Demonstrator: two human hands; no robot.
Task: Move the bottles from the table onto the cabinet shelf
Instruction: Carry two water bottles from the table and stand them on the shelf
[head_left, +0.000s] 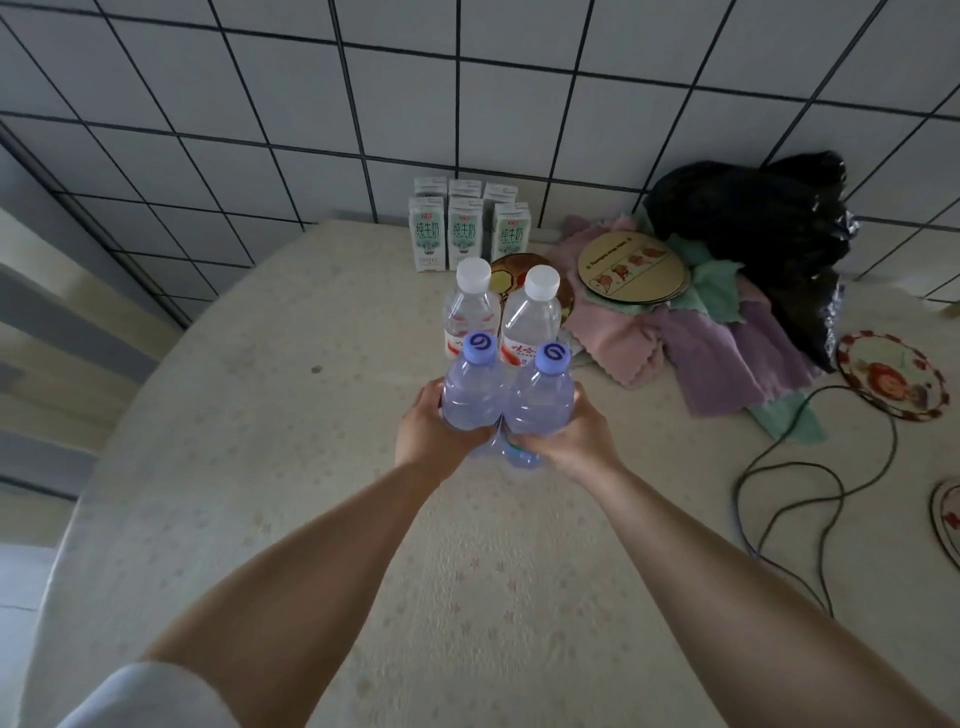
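Note:
Two blue-capped water bottles stand side by side near the middle of the table (260, 467). My left hand (428, 428) is wrapped around the left blue-capped bottle (470, 395). My right hand (569, 434) grips the right blue-capped bottle (543, 400). Both bottles touch each other. Just behind them stand two clear bottles with white caps and red labels, a left one (470, 306) and a right one (532, 314). The cabinet shelf is out of sight.
Several green-and-white milk cartons (467, 231) stand against the tiled wall. To the right lie pink and purple cloths (691, 343), round coasters (631, 267), a black plastic bag (753, 218), a patterned plate (891, 376) and a dark cable (800, 488).

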